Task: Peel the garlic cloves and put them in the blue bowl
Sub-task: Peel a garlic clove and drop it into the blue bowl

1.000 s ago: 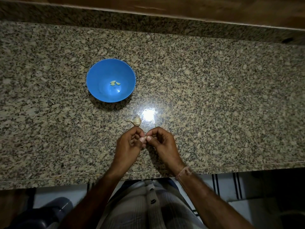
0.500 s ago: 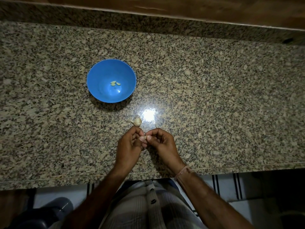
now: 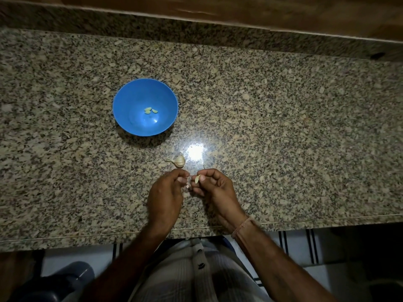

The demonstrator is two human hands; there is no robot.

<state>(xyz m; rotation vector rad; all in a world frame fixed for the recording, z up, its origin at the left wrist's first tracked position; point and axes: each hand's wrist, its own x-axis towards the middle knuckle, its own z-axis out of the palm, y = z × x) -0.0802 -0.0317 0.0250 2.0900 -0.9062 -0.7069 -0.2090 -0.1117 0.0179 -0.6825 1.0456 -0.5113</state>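
A blue bowl (image 3: 130, 127) stands on the granite counter with three peeled cloves (image 3: 151, 110) in its bottom. A partial garlic bulb (image 3: 179, 160) lies on the counter between the bowl and my hands. My right hand (image 3: 214, 188) pinches a pale garlic clove (image 3: 197, 178) between thumb and forefinger. My left hand (image 3: 166, 196) is just to its left, fingertips closed on a scrap of papery skin (image 3: 188, 185).
The speckled granite counter (image 3: 283, 127) runs wide to the right, with a bright light glare (image 3: 195, 152) beside the bulb. Its front edge lies just behind my wrists. A wooden ledge (image 3: 239, 9) borders the back.
My hands have drawn slightly apart; the clove now shows in my right fingers while my left hand has pulled away with skin.
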